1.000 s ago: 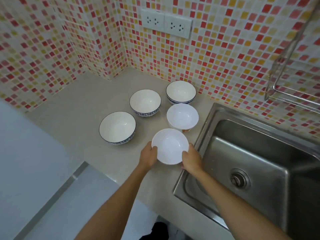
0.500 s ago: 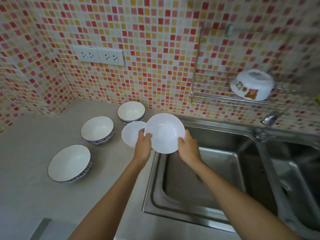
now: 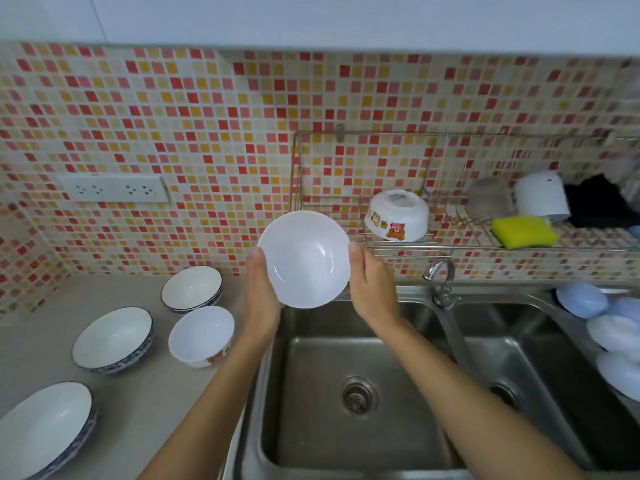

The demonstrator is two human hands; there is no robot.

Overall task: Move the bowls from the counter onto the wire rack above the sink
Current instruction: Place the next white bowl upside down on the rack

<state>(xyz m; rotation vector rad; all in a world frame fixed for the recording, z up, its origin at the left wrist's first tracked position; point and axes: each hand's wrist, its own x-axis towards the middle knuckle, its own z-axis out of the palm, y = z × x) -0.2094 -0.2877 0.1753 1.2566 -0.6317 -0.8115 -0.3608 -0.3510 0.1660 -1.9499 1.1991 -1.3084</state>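
Observation:
Both hands hold a plain white bowl in the air over the left sink basin, its opening tilted toward me. My left hand grips its left rim and my right hand its right rim. The bowl's top edge overlaps the left front of the wire rack on the tiled wall. An upside-down white bowl with bear pictures rests on that rack. On the counter stand a small white bowl and three blue-rimmed bowls.
A double steel sink lies below my arms, with a tap between the basins. The rack's right part carries a yellow sponge, a white cup and a dark cloth. Pale blue and white bowls sit at the far right. A wall socket is at left.
Both hands lifted the white bowl off the counter and carried it up and right, over the sink toward the rack. My view swung right and upward, bringing the rack and second basin into sight.

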